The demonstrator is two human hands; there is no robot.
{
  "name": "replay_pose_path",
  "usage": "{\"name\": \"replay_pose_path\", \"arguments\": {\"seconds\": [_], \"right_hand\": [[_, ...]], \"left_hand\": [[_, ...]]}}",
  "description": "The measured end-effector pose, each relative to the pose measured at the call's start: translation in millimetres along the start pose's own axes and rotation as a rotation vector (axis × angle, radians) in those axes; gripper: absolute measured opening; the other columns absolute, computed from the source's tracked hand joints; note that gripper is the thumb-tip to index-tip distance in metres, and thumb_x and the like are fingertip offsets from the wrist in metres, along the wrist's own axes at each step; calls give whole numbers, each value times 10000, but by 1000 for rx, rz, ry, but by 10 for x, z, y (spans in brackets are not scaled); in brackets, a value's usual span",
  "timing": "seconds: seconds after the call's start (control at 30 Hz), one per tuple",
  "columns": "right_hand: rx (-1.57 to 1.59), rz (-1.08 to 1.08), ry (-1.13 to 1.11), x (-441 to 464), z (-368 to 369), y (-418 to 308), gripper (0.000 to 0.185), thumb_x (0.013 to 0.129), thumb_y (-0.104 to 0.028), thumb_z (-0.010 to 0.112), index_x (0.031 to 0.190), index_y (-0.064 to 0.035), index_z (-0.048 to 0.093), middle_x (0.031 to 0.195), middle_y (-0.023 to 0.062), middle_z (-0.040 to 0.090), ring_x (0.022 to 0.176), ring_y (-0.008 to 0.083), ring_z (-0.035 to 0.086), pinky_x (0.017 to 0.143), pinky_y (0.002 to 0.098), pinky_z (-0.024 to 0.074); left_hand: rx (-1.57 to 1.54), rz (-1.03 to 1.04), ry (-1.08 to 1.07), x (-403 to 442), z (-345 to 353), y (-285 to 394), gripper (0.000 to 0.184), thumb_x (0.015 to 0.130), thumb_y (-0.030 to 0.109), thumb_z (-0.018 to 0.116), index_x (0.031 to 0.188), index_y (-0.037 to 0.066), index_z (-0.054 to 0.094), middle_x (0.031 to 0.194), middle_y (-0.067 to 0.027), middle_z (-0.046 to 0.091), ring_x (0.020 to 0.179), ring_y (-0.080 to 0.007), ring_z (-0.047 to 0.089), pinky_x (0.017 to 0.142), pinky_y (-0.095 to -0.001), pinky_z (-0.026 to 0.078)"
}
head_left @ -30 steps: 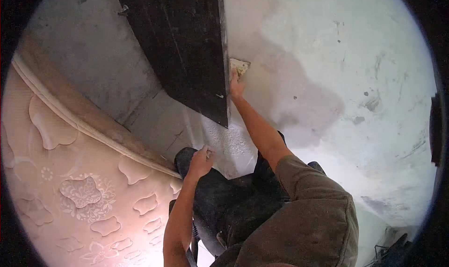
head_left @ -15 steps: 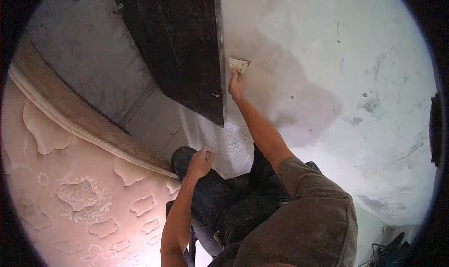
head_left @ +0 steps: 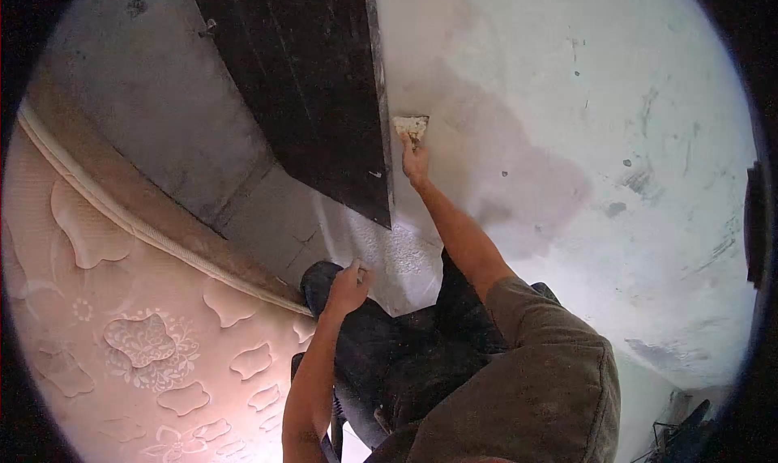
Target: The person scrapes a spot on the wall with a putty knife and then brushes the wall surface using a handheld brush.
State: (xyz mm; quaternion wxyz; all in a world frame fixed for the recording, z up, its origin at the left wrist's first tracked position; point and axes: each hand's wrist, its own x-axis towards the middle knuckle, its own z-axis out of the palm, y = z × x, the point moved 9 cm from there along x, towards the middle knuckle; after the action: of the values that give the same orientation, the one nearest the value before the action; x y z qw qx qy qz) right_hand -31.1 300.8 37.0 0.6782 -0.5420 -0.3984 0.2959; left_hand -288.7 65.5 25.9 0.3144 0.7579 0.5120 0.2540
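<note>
My right hand (head_left: 416, 162) is closed on a putty knife (head_left: 412, 127), whose blade carries pale, lumpy putty and lies at the wall (head_left: 519, 131). This is just right of the edge of a dark door-like panel (head_left: 316, 90). A darker, damp-looking patch (head_left: 527, 179) spreads over the wall right of the hand. My left hand (head_left: 350, 289) is closed above my left knee, with its fingers curled round something small and pale that I cannot make out.
A pink quilted mattress (head_left: 194, 325) with a raised edge fills the left side. Behind it is a grey surface (head_left: 162, 98). White spots mark the floor (head_left: 389, 252) below the panel. Dark items (head_left: 685, 430) sit at the lower right.
My right hand and the putty knife have moved slightly down the view along the wall beside the panel. The left hand stays nearly in place.
</note>
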Motion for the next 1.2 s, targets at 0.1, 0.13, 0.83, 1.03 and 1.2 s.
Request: {"name": "replay_pose_path", "arguments": {"seconds": [0.1, 0.13, 0.83, 1.03, 1.2], "right_hand": [[-222, 104, -30, -23, -9, 25, 550, 870, -484, 517, 1088, 13, 609, 988, 209, 649, 945, 306, 612, 831, 387, 438], [-97, -63, 37, -53, -43, -149, 577, 850, -518, 526, 1057, 12, 622, 955, 224, 649, 931, 314, 617, 818, 393, 443], [-146, -111, 113, -72, -206, -197, 565, 854, -468, 544, 597, 36, 549, 491, 79, 481, 485, 197, 491, 509, 370, 395], [18, -65, 103, -24, -42, -101, 527, 845, -460, 565, 641, 26, 563, 503, 36, 471, 488, 184, 476, 520, 340, 402], [48, -326, 241, -198, -263, -619, 530, 845, -486, 553, 660, 10, 569, 558, 30, 496, 528, 170, 476, 544, 341, 407]], "left_hand": [[58, -31, -14, -4, 22, -19, 186, 849, 160, 558, 961, 11, 554, 859, -181, 641, 756, -330, 627, 689, -394, 479], [52, -30, -7, -8, 27, -27, 186, 851, 162, 557, 960, 11, 553, 860, -179, 642, 752, -327, 628, 690, -391, 479], [45, -10, -6, -28, 30, -20, 170, 836, 145, 557, 943, 13, 545, 842, -176, 647, 723, -318, 633, 666, -396, 481], [30, -30, -9, -19, 9, -102, 179, 837, 146, 557, 951, 10, 537, 849, -179, 645, 760, -327, 633, 674, -403, 484], [-43, 3, 5, 6, -8, -60, 183, 834, 155, 554, 940, 7, 536, 860, -187, 639, 772, -342, 624, 691, -414, 480]]}}
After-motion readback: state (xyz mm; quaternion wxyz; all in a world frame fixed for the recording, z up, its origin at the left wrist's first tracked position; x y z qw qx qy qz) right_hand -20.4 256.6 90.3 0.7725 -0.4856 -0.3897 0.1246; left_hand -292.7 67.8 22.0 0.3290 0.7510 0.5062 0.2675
